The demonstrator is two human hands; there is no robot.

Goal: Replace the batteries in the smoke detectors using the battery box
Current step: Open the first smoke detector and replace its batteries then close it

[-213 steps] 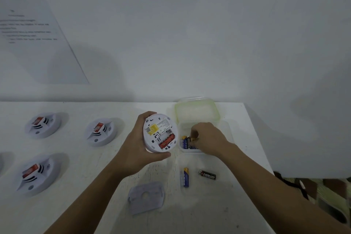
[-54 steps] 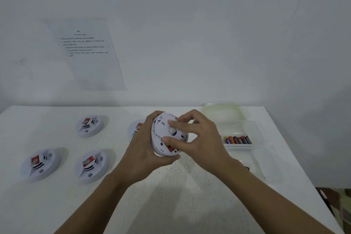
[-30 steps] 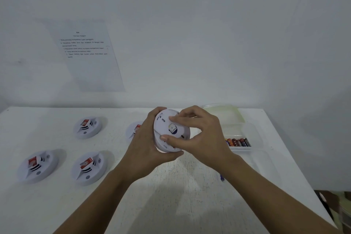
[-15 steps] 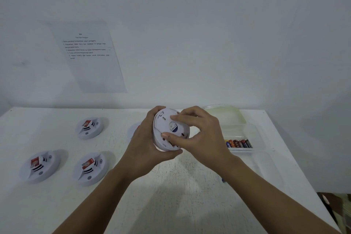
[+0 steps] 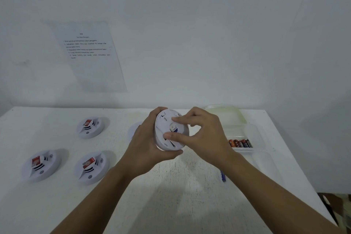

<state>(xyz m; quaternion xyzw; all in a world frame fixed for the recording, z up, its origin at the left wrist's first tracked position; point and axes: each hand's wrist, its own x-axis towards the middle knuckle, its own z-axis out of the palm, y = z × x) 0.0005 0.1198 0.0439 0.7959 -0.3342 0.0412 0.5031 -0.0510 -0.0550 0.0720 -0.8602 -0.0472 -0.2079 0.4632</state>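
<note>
Where the unit is: smoke detector is raised above the table, back side to camera, between both hands.
Left: left hand cups the rim from behind, fingers curled round the edge.
Right: right hand pinches the back cover, fingertip high, thumb lower. Probably twisting the cover shut.
Handling: likely light, rigid plastic; smooth, so could slip. Grip by the rim; cover clips probably fragile.
Box: battery box sits open at right, batteries in a row inside, lid behind it.
Stray: loose battery on table beside right forearm.
Rest: other detectors at left, three face up, another mostly hidden.
</note>
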